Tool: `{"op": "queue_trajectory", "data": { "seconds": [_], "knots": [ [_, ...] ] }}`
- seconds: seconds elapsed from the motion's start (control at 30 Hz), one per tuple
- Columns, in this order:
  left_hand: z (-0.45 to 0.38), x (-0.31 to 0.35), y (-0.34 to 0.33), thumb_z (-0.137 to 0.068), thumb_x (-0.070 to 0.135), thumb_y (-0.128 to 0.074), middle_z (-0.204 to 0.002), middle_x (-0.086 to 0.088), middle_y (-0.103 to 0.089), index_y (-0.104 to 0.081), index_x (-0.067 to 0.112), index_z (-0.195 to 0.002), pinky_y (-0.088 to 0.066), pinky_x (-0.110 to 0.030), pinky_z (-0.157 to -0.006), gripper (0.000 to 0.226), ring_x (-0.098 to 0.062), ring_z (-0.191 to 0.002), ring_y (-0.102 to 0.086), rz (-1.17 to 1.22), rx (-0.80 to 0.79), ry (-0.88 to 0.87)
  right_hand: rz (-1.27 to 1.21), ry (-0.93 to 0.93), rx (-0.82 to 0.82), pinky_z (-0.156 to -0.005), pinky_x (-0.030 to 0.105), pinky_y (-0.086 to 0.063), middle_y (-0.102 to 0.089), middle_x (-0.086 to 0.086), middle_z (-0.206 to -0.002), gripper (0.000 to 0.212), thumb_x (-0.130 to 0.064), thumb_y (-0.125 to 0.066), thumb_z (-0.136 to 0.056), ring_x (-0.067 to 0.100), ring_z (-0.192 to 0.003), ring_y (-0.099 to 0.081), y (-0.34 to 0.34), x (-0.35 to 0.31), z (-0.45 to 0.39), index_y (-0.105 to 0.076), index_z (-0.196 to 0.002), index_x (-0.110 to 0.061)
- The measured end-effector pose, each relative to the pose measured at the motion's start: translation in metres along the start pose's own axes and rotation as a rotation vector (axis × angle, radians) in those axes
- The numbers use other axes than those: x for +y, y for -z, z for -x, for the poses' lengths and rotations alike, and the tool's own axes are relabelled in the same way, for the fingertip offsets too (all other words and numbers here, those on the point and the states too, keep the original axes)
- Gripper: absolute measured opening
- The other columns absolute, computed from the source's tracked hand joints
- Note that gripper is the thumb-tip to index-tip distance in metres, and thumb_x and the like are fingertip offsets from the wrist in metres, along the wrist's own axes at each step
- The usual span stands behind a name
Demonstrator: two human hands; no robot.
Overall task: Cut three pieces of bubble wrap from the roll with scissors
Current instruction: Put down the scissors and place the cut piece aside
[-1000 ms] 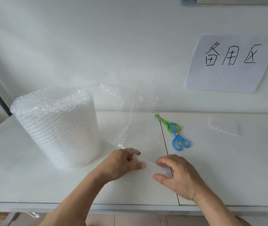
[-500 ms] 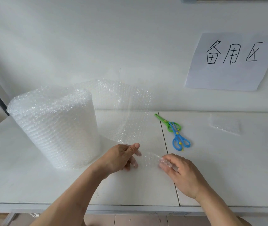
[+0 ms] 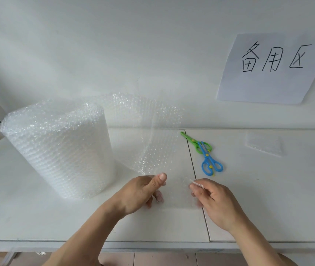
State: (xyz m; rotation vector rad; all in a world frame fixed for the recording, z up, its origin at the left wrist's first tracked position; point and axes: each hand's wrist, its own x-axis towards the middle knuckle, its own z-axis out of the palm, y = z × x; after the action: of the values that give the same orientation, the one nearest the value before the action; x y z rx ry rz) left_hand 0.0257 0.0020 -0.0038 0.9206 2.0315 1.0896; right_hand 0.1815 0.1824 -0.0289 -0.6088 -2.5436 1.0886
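A big roll of clear bubble wrap (image 3: 58, 150) stands upright on the left of the white table (image 3: 28, 217). Its loose sheet (image 3: 152, 135) curves out to the right and down toward me. My left hand (image 3: 143, 191) pinches the sheet's free end between thumb and fingers. My right hand (image 3: 212, 198) pinches the same end a little further right, so a short stretch of wrap spans between the hands. Green scissors (image 3: 196, 142) and blue scissors (image 3: 209, 160) lie crossed on the table beyond my right hand, untouched. A cut piece of bubble wrap (image 3: 265, 144) lies flat at the far right.
A paper sign (image 3: 271, 68) with handwritten characters hangs on the white wall behind the table. A seam (image 3: 198, 189) between two tabletops runs front to back under my right hand. The table's front edge is close to my forearms.
Both hands have lifted the sheet's end off the table and drawn apart. The wrap between them has unfolded and now hangs wider.
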Motion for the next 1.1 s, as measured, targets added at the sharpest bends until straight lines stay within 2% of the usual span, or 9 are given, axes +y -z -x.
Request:
{"op": "queue_trajectory", "data": {
  "seconds": [0.1,0.17,0.27,0.33,0.4,0.53,0.63,0.8,1.1],
  "knots": [
    [0.003,-0.003,-0.003,-0.069,0.084,-0.046,-0.081,0.011,-0.069,-0.069,0.027,-0.085,-0.048,-0.024,-0.074,0.064,-0.006,-0.071,-0.06,-0.083,-0.043,-0.072,0.022,0.023,0.031,-0.073,0.024,-0.047,-0.066,-0.005,-0.08,0.018,-0.037,-0.054,-0.095,0.01,-0.078,-0.06,-0.002,0.003,0.0,-0.067,-0.086,-0.029],
    [0.004,-0.005,-0.004,-0.065,0.082,-0.057,-0.085,0.01,-0.069,-0.069,0.032,-0.087,-0.048,-0.024,-0.078,0.056,-0.004,-0.079,-0.061,-0.1,-0.048,-0.065,0.039,0.039,0.053,-0.072,0.02,-0.045,-0.065,-0.009,-0.082,0.022,-0.04,-0.054,-0.094,0.008,-0.081,-0.058,-0.001,0.003,0.001,-0.068,-0.084,-0.027],
    [0.003,-0.006,-0.004,-0.072,0.073,-0.063,-0.09,0.003,-0.07,-0.07,0.025,-0.088,-0.046,-0.021,-0.077,0.052,-0.007,-0.08,-0.061,-0.095,-0.059,-0.064,0.012,0.084,0.052,-0.076,0.008,-0.041,-0.063,-0.025,-0.093,0.018,-0.036,-0.057,-0.093,0.0,-0.092,-0.058,0.0,0.001,0.004,-0.07,-0.084,-0.027],
    [0.003,-0.004,-0.004,-0.079,0.063,-0.067,-0.088,0.001,-0.071,-0.07,0.024,-0.089,-0.045,-0.018,-0.075,0.041,-0.002,-0.076,-0.06,-0.067,-0.065,-0.051,-0.05,0.014,-0.014,-0.075,0.009,-0.045,-0.068,-0.026,-0.088,0.018,-0.034,-0.056,-0.095,-0.005,-0.086,-0.063,0.0,-0.003,0.004,-0.07,-0.085,-0.026],
    [0.002,-0.003,-0.005,-0.08,0.058,-0.069,-0.084,0.001,-0.072,-0.07,0.03,-0.1,-0.046,-0.019,-0.077,0.034,0.0,-0.075,-0.063,-0.041,-0.061,-0.038,-0.067,-0.041,-0.037,-0.066,0.01,-0.046,-0.071,-0.02,-0.079,0.021,-0.033,-0.055,-0.096,-0.004,-0.07,-0.065,0.001,-0.007,0.004,-0.066,-0.08,-0.026],
    [0.005,-0.003,-0.008,-0.08,0.056,-0.069,-0.067,0.014,-0.066,-0.042,0.039,-0.139,-0.039,-0.009,-0.065,0.068,0.006,-0.063,-0.057,-0.075,-0.04,-0.031,0.018,-0.031,-0.016,-0.061,0.018,-0.048,-0.068,-0.014,-0.072,0.028,-0.036,-0.052,-0.097,0.004,-0.06,-0.062,-0.002,-0.01,0.008,-0.055,-0.069,-0.033],
    [0.006,-0.004,-0.009,-0.075,0.062,-0.07,-0.071,0.012,-0.068,-0.024,0.038,-0.148,-0.041,-0.013,-0.066,0.089,0.004,-0.062,-0.056,-0.099,-0.029,-0.028,0.065,-0.029,0.023,-0.063,0.032,-0.051,-0.064,-0.003,-0.067,0.032,-0.043,-0.048,-0.095,0.012,-0.06,-0.061,-0.007,-0.006,0.009,-0.053,-0.071,-0.022],
    [0.004,-0.011,-0.015,-0.073,0.059,-0.074,-0.078,0.012,-0.067,-0.043,0.032,-0.135,-0.046,-0.019,-0.07,0.074,0.003,-0.066,-0.056,-0.05,0.07,0.017,0.154,-0.06,0.083,-0.063,0.035,-0.047,-0.058,0.002,-0.062,0.038,-0.044,-0.045,-0.096,0.019,-0.062,-0.06,-0.011,-0.006,0.003,-0.045,-0.069,-0.018],
    [0.004,-0.016,-0.021,-0.084,0.055,-0.065,-0.092,0.019,-0.068,-0.037,0.035,-0.139,-0.044,-0.022,-0.072,0.065,0.001,-0.069,-0.056,-0.025,0.167,-0.002,0.169,-0.195,0.093,-0.062,0.032,-0.048,-0.057,0.0,-0.053,0.038,-0.042,-0.044,-0.098,0.013,-0.049,-0.06,-0.009,-0.014,-0.01,-0.045,-0.069,-0.017]
  ]
}}
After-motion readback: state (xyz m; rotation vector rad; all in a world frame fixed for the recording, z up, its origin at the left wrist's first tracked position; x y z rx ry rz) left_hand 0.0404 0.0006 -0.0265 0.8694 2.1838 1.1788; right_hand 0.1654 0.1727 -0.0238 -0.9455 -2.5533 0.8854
